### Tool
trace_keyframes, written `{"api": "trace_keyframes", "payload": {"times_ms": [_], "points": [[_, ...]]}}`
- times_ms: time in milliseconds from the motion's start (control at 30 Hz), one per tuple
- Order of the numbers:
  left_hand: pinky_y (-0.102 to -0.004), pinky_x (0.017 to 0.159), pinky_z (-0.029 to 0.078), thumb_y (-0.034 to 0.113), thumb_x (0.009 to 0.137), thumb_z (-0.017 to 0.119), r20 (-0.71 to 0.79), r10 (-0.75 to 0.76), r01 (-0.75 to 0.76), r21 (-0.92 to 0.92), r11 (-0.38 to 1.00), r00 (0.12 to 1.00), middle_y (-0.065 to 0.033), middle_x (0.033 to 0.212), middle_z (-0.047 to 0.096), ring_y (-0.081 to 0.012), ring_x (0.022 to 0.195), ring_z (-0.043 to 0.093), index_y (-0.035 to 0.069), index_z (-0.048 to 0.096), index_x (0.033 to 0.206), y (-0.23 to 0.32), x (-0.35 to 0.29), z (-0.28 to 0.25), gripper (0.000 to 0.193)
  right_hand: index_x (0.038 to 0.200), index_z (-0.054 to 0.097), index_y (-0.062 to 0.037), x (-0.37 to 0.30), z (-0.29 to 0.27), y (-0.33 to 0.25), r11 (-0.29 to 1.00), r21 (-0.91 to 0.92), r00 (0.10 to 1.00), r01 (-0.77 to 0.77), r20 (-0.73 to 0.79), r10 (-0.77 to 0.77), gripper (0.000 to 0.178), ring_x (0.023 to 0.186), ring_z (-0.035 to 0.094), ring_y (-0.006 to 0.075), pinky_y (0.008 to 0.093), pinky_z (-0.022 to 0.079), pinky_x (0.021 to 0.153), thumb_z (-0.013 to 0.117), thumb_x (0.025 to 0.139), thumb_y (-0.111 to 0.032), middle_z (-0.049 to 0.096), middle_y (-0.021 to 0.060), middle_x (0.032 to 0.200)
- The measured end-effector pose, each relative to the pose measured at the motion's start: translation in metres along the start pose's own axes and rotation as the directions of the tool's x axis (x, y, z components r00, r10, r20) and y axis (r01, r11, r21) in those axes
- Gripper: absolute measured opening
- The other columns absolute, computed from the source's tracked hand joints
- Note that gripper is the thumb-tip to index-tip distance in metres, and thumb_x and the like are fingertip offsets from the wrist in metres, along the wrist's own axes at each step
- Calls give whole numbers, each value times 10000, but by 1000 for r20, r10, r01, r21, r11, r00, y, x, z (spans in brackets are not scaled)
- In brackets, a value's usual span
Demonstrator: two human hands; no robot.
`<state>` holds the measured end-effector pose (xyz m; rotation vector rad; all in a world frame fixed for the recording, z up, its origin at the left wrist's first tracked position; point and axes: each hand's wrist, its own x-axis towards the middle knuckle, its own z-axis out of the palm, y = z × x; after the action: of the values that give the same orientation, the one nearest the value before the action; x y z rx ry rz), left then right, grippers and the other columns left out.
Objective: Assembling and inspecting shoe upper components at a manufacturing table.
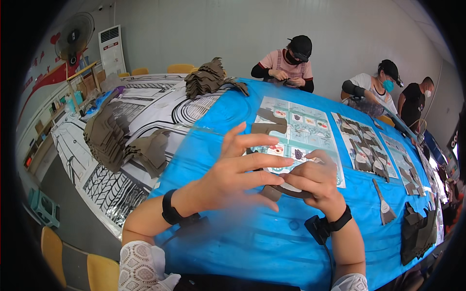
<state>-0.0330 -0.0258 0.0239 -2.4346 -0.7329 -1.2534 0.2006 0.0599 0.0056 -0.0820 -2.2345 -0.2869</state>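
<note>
Over the near side of the blue-covered table (242, 242), my right hand (315, 180) is closed, its thumb and fingers pinching a small brown piece (294, 194). The piece looks like cut fabric or leather, with a whitish area showing; my fingers hide much of it. My left hand (233, 167) is raised beside it, fingers stretched and spread, its fingertips close to the piece. I cannot tell whether they touch it. Beyond my hands lies a printed sheet (310, 131) with small fruit pictures, and brown cut pieces (270, 123) rest on its left part.
Stacked brown pieces (104, 138) stand at the left, with another pile (206, 80) farther back. A brush-like tool (382, 203) and dark pieces (417, 233) lie at the right, near a sheet of brown pieces (364, 145). Co-workers (291, 65) are across the table.
</note>
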Motion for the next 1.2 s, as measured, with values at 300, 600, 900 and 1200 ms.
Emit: {"api": "trace_keyframes", "payload": {"times_ms": [300, 600, 900, 1200], "points": [[-516, 1150, 231, 352, 720, 834, -32, 145, -140, 114, 984, 989, 129, 1111, 695, -158, 1184, 551, 204, 772, 985, 0, -9, 12, 310, 905, 719, -172, -2, -3, 3, 998, -23, 998, 66, 7, -66, 314, 688, 630, 129, 364, 486, 778, 635, 608, -116, 670, -37, 805], [-545, 1093, 181, 295, 779, 807, -136, 198, -122, 427, 896, 971, 93, 1067, 630, -16, 1124, 530, 226, 732, 1050, 18, -19, 2, 290, 941, 738, -122, 15, 3, -18, 999, 38, 999, -22, -39, 24, 375, 660, 617, 148, 342, 466, 707, 635, 588, -54, 691, -6, 801], [-382, 1114, 320, 507, 914, 668, -42, -835, 712, -500, 493, 549, -182, 1457, 487, -252, 1317, 454, -29, 398, 1468, 2, -45, -39, 817, 1287, 577, -29, 15, 52, -36, 67, 898, 574, -435, 219, 789, 363, 1011, 621, 114, 280, 479, 839, 566, 1025, -280, 667, 43, 1165], [-182, 584, 420, 169, 920, 713, -93, -933, 597, -745, 297, 348, 28, 810, 678, -15, 643, 550, 77, 639, 1023, -27, -102, -61, 157, 1337, 512, 2, 36, 123, -38, 124, 794, 702, -595, 438, 561, 439, 1120, 630, 203, 331, 477, 963, 562, 1016, -293, 667, 146, 1205]]}}
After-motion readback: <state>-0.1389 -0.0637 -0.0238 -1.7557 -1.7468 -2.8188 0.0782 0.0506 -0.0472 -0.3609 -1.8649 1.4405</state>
